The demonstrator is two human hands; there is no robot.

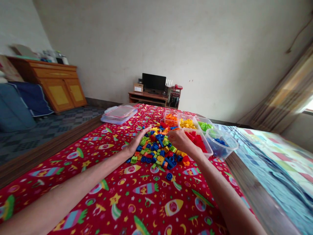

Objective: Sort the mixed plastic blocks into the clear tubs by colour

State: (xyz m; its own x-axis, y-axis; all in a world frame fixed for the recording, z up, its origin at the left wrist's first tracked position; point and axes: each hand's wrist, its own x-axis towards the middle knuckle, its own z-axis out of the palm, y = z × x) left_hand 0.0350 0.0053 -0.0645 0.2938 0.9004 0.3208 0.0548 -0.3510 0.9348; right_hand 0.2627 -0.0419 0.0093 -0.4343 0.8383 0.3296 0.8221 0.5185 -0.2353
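Note:
A mixed pile of toy building bricks [154, 148] in blue, yellow, green, orange and red lies on the tablecloth in front of me. My left hand [136, 142] rests along the pile's left side, open, its fingers stretched out. Over the right side of the pile is my right hand [180, 139], fingers curled together and pointing down-left. Whatever its fingertips may hold is hidden or too small to name. Just beyond my right hand stands a clear box of red bricks [197, 142]. Behind it are boxes of orange bricks [171, 119], yellow bricks [187, 123] and green bricks [204, 126].
A round clear tub [222, 151] with blue bricks stands at the right table edge. Stacked plastic lids [119, 115] lie at the far left. One blue brick [169, 176] sits apart, nearer me. A bed [274, 163] adjoins on the right. A monitor [154, 82] stands beyond.

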